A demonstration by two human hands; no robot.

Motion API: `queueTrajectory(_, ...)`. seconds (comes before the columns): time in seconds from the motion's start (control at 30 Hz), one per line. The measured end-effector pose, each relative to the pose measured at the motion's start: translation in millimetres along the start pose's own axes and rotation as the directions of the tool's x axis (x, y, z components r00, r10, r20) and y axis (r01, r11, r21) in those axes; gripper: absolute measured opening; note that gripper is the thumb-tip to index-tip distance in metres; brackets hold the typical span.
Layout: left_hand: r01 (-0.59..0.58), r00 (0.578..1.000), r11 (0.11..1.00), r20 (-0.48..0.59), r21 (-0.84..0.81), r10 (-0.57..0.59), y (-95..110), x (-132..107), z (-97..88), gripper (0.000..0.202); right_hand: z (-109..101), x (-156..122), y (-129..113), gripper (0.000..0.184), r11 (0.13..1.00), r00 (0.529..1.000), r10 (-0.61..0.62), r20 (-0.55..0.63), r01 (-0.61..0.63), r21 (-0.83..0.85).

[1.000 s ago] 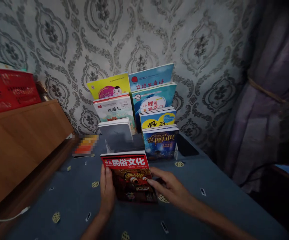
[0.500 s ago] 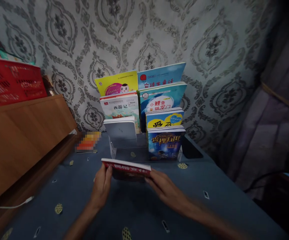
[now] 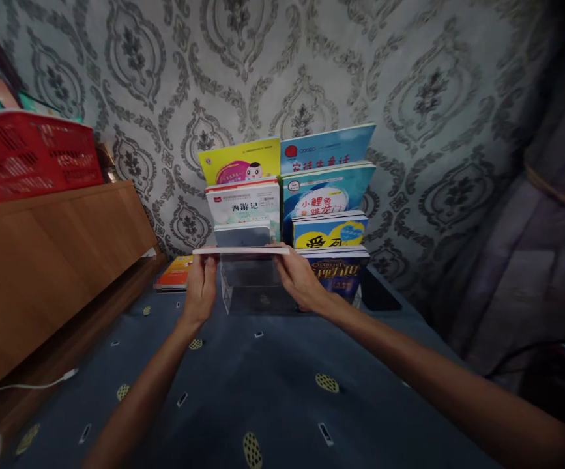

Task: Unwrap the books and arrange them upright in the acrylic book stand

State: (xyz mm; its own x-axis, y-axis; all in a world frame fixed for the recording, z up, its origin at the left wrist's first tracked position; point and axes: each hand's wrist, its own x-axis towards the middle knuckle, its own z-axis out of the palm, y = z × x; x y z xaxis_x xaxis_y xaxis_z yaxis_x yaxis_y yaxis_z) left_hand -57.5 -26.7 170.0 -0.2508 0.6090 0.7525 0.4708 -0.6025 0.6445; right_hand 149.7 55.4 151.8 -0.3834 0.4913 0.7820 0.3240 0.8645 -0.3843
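Above the dark blue, yellow-dotted tablecloth (image 3: 282, 397), the left hand (image 3: 199, 286) and right hand (image 3: 300, 275) grip opposite ends of a thin, pale-edged paper book (image 3: 240, 250), seen edge-on before the clear plastic tiered rack (image 3: 253, 298), not yet seated in it. An orange-covered book (image 3: 175, 273) lies outside, leftward. Dark blue (image 3: 345, 272), grey (image 3: 243, 237), white (image 3: 243, 207) and yellow books (image 3: 237, 156) already stand behind one another.

A thin, pale-edged book (image 3: 241, 250) is held up edge-on.
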Motion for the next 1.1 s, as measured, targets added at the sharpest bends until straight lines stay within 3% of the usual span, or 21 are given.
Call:
queueTrajectory(0.3, 0.049, 0.999, 0.998, 0.0, -0.041, -0.049, -18, 23, 2.4, 0.029, 5, 10, 12, 0.026, 0.995, 0.993, 0.094, 0.073, -0.091, -0.044)
queueTrajectory(0.53, 0.093, 0.992, 0.994, 0.094, -0.06, -0.087, -37, 41, 9.4, 0.045, 1, 20, 21, 0.031, 0.982, 0.982, 0.16, 0.102, -0.149, -0.113)
queueTrajectory(0.77, 0.015, 0.99, 0.995, 0.141, 0.099, -0.029, -51, 45, 10.5, 0.053, 3, 22, 20, 0.032, 0.97, 0.971, 0.206, 0.123, -0.187, -0.154)
queueTrajectory(0.93, -0.151, 0.984, 0.903, 0.147, 0.401, 0.099, -58, 52, 8.5, 0.038, 2, 18, 14, 0.05, 0.992, 0.996, 0.088, 0.013, -0.087, -0.096)
queueTrajectory(1.1, -0.122, 0.98, 0.8, 0.197, 0.587, 0.005, -67, 53, 10.9, 0.029, 3, 13, 16, 0.067, 0.996, 0.995, 0.082, 0.047, -0.081, -0.024)
